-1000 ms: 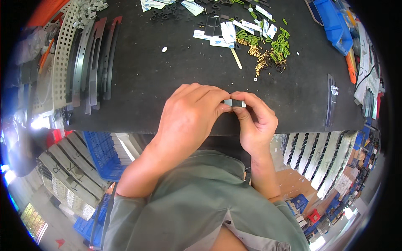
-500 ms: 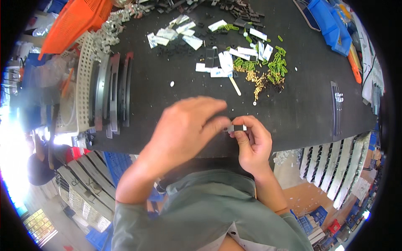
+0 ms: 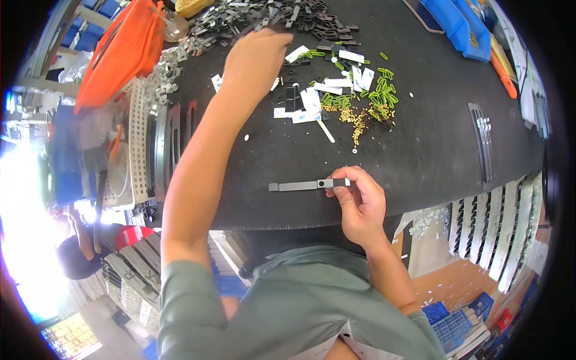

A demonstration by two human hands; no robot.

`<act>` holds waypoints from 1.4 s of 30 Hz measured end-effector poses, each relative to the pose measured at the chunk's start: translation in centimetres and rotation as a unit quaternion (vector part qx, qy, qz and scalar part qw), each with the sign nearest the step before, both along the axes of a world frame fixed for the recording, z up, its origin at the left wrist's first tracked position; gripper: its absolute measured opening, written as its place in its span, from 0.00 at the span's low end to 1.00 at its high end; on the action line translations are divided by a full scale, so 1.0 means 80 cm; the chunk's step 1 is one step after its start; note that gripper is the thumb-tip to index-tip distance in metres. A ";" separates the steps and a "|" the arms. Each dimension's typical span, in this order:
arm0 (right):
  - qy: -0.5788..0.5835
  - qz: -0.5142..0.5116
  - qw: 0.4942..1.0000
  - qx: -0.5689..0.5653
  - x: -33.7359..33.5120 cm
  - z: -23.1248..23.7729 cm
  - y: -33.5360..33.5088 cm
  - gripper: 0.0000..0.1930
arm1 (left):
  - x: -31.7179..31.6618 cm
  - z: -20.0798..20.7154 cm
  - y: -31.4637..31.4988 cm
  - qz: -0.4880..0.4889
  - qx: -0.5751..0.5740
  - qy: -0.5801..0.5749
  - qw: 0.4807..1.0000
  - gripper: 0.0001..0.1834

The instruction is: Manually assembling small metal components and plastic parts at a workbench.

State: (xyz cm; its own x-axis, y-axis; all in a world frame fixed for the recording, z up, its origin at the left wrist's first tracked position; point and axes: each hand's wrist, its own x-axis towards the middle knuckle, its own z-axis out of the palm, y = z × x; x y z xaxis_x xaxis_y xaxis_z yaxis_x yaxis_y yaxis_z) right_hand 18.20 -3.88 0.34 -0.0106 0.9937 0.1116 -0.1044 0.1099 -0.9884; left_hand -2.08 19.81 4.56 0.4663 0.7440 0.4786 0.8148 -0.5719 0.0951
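Near the table's front edge, my right hand (image 3: pixel 363 207) pinches one end of a narrow grey bar (image 3: pixel 297 186) between thumb and fingers. The bar lies level and points left. At the held end is a block with a dark round hole and a white tip. My left hand (image 3: pixel 257 60) is stretched out to the back of the table, by the pile of black and grey small parts (image 3: pixel 318 24). Its back faces up, and its fingers are blurred and partly hidden.
White-backed strips (image 3: pixel 312 99), green oval rings (image 3: pixel 384 96) and small brass pieces (image 3: pixel 358 129) lie mid-table. Long metal strips (image 3: pixel 482 144) rest at right. Blue bins (image 3: pixel 465 33) stand back right; an orange basket (image 3: pixel 123 54) and white perforated basket (image 3: pixel 141 144) stand left.
My left hand has moved from beside the right hand to the back of the table, uncovering the grey bar. My right hand stays nearly in place, still gripping it.
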 end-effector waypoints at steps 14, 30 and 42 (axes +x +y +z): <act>-0.093 0.047 0.993 0.050 0.003 0.005 0.005 0.10 | -0.026 0.047 -0.192 -0.005 -0.265 -0.130 0.956 0.09; -0.067 0.018 0.997 0.019 0.003 0.011 0.002 0.11 | 0.056 -0.010 -0.056 0.017 -0.165 -0.031 0.986 0.06; 0.154 -0.076 0.984 -0.053 0.044 0.013 -0.008 0.09 | -0.020 0.021 -0.252 0.221 -0.420 -0.441 0.761 0.08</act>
